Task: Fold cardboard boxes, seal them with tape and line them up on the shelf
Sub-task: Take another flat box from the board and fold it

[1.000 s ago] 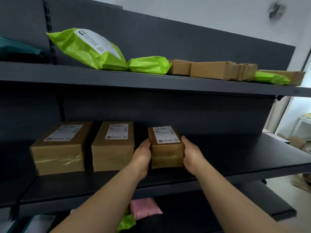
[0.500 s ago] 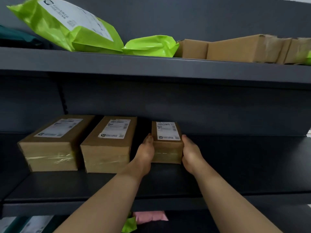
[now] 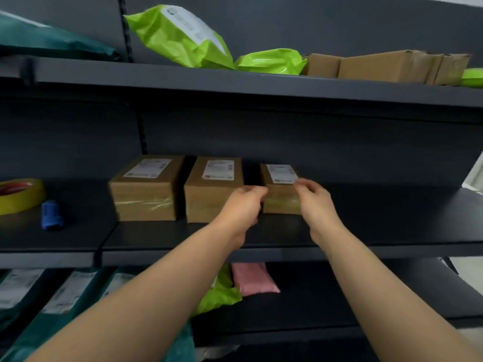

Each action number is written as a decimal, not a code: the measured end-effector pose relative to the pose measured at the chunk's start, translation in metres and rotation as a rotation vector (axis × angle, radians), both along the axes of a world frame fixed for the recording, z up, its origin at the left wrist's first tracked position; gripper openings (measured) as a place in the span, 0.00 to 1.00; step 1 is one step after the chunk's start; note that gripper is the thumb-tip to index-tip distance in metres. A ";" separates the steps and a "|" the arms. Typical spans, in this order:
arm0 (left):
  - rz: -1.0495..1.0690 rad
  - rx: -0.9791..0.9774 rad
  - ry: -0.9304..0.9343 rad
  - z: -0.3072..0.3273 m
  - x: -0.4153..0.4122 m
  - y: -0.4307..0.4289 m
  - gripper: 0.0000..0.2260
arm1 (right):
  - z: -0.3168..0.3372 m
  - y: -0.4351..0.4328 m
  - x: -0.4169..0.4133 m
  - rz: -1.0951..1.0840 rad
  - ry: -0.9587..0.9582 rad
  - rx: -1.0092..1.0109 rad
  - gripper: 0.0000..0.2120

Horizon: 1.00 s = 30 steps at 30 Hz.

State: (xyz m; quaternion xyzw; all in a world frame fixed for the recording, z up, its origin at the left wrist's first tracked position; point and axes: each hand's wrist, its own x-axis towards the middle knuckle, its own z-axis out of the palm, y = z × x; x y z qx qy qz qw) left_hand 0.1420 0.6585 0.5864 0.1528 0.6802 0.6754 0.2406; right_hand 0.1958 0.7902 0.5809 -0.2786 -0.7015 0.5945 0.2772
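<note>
Three taped cardboard boxes with white labels stand in a row on the dark middle shelf point(image 3: 392, 231): a wide box point(image 3: 145, 194) on the left, a middle box point(image 3: 209, 194), and a small box point(image 3: 281, 202) on the right. My left hand point(image 3: 243, 207) is at the small box's front left corner, with curled fingers pinching its top edge. At the front right corner, my right hand point(image 3: 315, 202) does the same, its fingertips over the top edge beside the label. The small box rests on the shelf, a narrow gap apart from the middle box.
A yellow tape roll point(image 3: 18, 195) and a small blue object point(image 3: 51, 215) lie at the shelf's left end. The upper shelf holds green mailer bags point(image 3: 183, 37) and cardboard boxes point(image 3: 379, 66). Below are a pink parcel point(image 3: 252, 279) and teal bags point(image 3: 52, 296).
My hands have slid back from the small box's sides to its front corners, fingers now curled. The box sits further back on the shelf. The view has swung left, showing the tape roll.
</note>
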 end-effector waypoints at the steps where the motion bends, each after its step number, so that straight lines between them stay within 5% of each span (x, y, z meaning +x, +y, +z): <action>1: -0.010 -0.015 0.030 0.001 0.002 -0.021 0.14 | 0.002 -0.018 0.008 0.012 -0.006 0.042 0.18; 16: 0.020 -0.355 0.170 -0.075 0.013 -0.354 0.11 | -0.080 -0.309 0.032 0.195 -0.179 0.155 0.17; 30: 0.119 -0.600 -0.233 -0.229 0.027 -0.458 0.11 | -0.240 -0.400 0.046 0.320 -0.531 -0.074 0.15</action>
